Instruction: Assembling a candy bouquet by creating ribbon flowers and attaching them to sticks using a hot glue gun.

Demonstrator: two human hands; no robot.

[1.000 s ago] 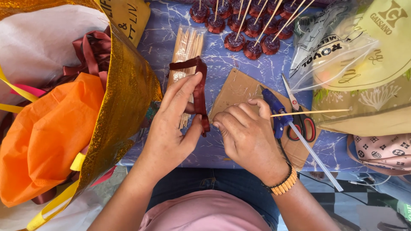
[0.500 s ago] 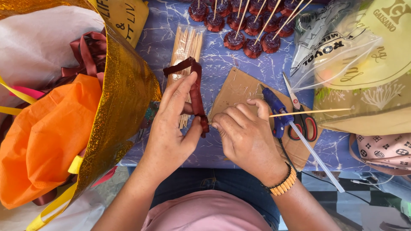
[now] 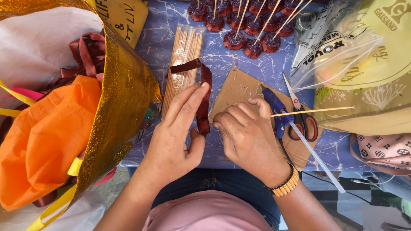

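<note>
At mid-frame the left hand (image 3: 173, 137) pinches a dark red ribbon (image 3: 204, 96) in its fingers while the right hand (image 3: 248, 137), fingers curled, grips a thin wooden skewer (image 3: 312, 111) over the cardboard sheet (image 3: 239, 87), apparently binding them, needing steady tension.

At the upper middle, a dark red satin ribbon (image 3: 204, 92) lies over pale tan wooden sticks (image 3: 183, 64). The table cloth (image 3: 261, 68) is blue with white marble lines. At left sit a shiny gold bag (image 3: 122, 98) and a bright orange cloth bag (image 3: 43, 137). The scissors (image 3: 302, 119) have red handles.
</note>
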